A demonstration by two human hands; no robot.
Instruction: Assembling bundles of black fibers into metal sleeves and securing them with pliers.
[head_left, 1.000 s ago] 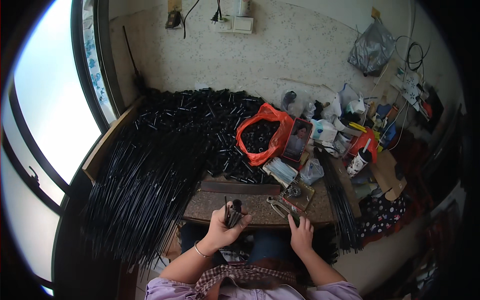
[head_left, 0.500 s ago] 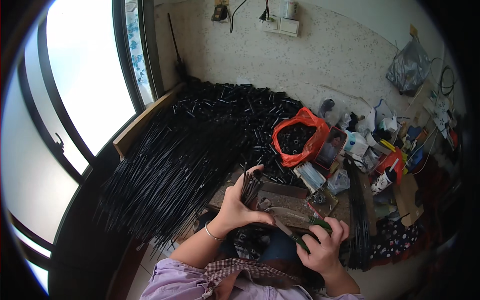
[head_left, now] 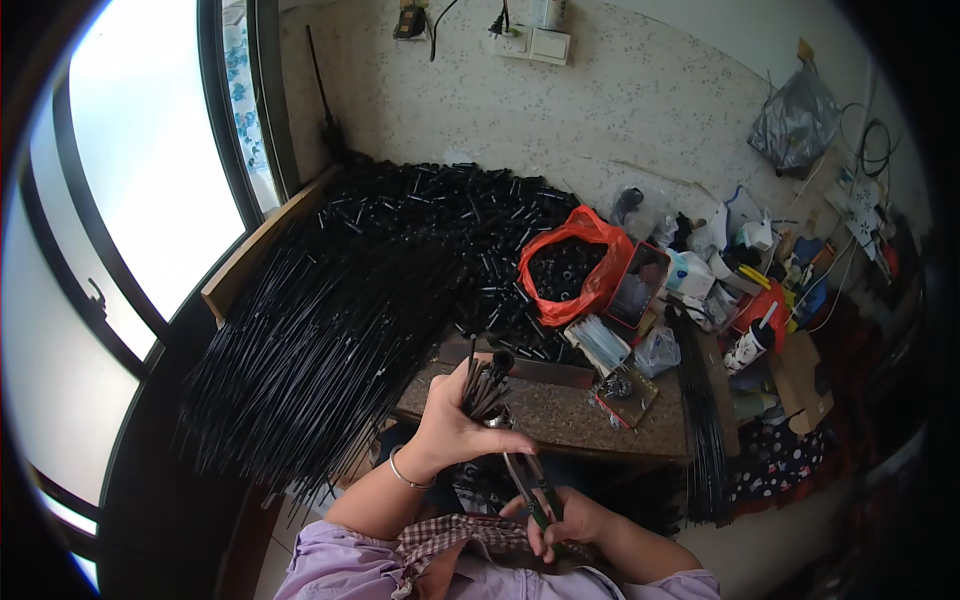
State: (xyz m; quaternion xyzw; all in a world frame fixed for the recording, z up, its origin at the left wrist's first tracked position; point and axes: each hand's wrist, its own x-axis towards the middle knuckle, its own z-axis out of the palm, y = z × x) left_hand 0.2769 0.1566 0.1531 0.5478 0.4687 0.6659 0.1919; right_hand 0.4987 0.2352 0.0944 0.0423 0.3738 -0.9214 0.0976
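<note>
My left hand (head_left: pixel 448 425) is closed around a short bundle of thin black rods (head_left: pixel 485 385), held upright over the near edge of the worktable (head_left: pixel 545 405). A small dark round piece tops the bundle, and a shiny metal part shows beneath it. Below and to the right, my right hand (head_left: pixel 575 520) grips green-handled pliers (head_left: pixel 530 480). Their metal end points up at my left thumb; whether it touches anything there cannot be made out. Long thin black rods (head_left: pixel 300 370) lie in a broad heap to the left, their ends overhanging the table.
Short black tubes (head_left: pixel 430 200) are piled at the back. A red plastic bag (head_left: pixel 610 275) of black pieces sits beside a phone (head_left: pixel 638 290). White sticks (head_left: pixel 600 343), a patterned cup (head_left: pixel 748 348) and more rods (head_left: pixel 700 420) are at the right. A wooden board (head_left: pixel 250 250) edges the left.
My right hand has moved down and left, swinging the pliers from slanting sideways to pointing upward. My left hand still holds the bundle. The whole view has shifted slightly.
</note>
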